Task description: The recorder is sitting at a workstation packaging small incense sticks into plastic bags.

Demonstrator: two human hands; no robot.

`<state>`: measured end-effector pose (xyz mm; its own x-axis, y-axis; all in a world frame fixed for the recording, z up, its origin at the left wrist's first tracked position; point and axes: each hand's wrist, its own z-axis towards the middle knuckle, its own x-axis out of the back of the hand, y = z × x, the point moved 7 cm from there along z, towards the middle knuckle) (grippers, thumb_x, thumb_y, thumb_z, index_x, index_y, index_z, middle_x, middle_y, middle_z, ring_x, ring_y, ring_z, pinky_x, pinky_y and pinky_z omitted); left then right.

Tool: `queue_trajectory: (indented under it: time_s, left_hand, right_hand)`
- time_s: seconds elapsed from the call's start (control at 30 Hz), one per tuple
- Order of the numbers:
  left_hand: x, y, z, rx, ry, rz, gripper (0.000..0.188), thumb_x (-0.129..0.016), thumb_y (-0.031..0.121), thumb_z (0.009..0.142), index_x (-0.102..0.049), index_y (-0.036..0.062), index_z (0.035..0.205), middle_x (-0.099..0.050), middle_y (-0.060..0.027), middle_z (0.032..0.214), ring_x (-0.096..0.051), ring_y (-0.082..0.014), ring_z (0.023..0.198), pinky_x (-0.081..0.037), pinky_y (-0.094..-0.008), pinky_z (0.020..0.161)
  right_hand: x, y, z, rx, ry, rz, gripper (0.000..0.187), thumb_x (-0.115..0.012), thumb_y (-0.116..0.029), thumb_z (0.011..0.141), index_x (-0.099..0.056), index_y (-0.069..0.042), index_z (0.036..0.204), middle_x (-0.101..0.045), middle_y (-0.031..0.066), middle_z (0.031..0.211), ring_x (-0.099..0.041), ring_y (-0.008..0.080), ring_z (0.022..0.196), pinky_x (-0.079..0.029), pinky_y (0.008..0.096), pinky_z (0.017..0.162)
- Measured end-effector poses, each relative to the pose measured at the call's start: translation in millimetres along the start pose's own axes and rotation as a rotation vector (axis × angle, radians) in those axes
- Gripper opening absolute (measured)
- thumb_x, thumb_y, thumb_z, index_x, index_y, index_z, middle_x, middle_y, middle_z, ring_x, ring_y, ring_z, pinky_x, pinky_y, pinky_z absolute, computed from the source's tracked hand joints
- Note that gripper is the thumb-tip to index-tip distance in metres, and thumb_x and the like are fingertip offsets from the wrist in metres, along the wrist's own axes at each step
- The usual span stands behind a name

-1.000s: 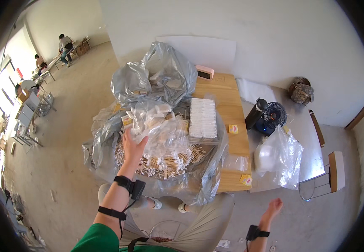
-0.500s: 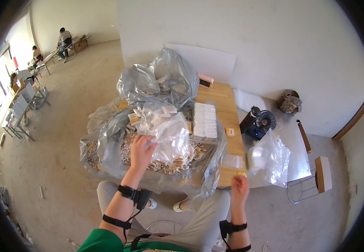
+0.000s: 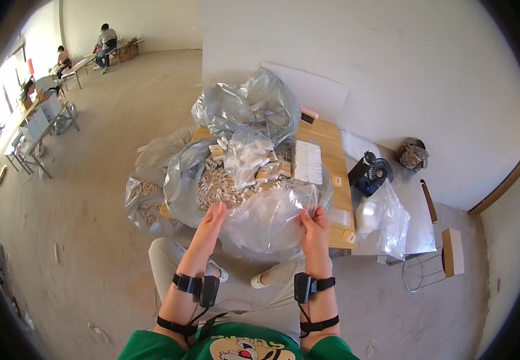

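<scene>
A large clear plastic bag (image 3: 266,219) hangs over the near edge of a wooden table (image 3: 332,157). My left hand (image 3: 213,217) lies flat against the bag's left side, fingers apart. My right hand (image 3: 314,222) pinches the bag's right rim. Behind the bag lies a heap of small tan and white packets (image 3: 236,177) inside crumpled plastic. A block of white boxes (image 3: 308,162) sits right of the heap.
A big grey bag (image 3: 251,108) stands at the table's far end. Another bag with packets (image 3: 143,201) hangs at the left. A small black fan (image 3: 375,174) and a clear bag (image 3: 383,216) sit on a white side table. People sit at far tables (image 3: 101,45).
My right hand rose from below the table edge and took hold of the bag's rim. My left hand dropped from the packet heap to the near bag.
</scene>
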<state>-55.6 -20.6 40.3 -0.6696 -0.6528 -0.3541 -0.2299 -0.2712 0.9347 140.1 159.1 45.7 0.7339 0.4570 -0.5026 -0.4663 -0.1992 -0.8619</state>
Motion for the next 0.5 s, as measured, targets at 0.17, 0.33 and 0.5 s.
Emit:
queue_trajectory:
  time_s: [0.17,0.33,0.5]
  left_hand:
    - [6,-34,-13,0.343,-0.101,-0.024,0.018,-0.063,0.022,0.085,-0.059,0.0086,0.096,-0.057,0.0026,0.087,-0.049,-0.0061,0.081,-0.038,-0.022,0.075]
    - [17,-13,-5,-0.017,-0.004,-0.335,0.012,-0.067,0.007,0.081,-0.057,0.0083,0.088,-0.056,0.0034,0.079,-0.052,-0.0061,0.075,-0.04,-0.0199,0.07]
    - [16,1,-13,-0.046,0.047,-0.406,0.013,-0.066,0.004,0.081,-0.057,0.0069,0.089,-0.058,0.0018,0.08,-0.053,-0.0072,0.076,-0.042,-0.0203,0.069]
  right_hand:
    - [-7,-18,-20,0.053,-0.019,-0.065,0.008,-0.056,-0.004,0.087,-0.05,-0.009,0.085,-0.055,-0.0015,0.078,-0.054,0.0085,0.067,-0.048,0.0238,0.065]
    - [15,-19,-33,0.122,0.047,-0.288,0.007,-0.054,-0.01,0.09,-0.051,-0.008,0.084,-0.055,-0.0012,0.073,-0.049,0.007,0.059,-0.043,0.0221,0.056]
    - [23,-15,-48,0.172,0.125,-0.473,0.016,-0.051,-0.017,0.093,-0.05,-0.009,0.079,-0.049,-0.0025,0.06,-0.041,0.0047,0.047,-0.03,0.0197,0.044]
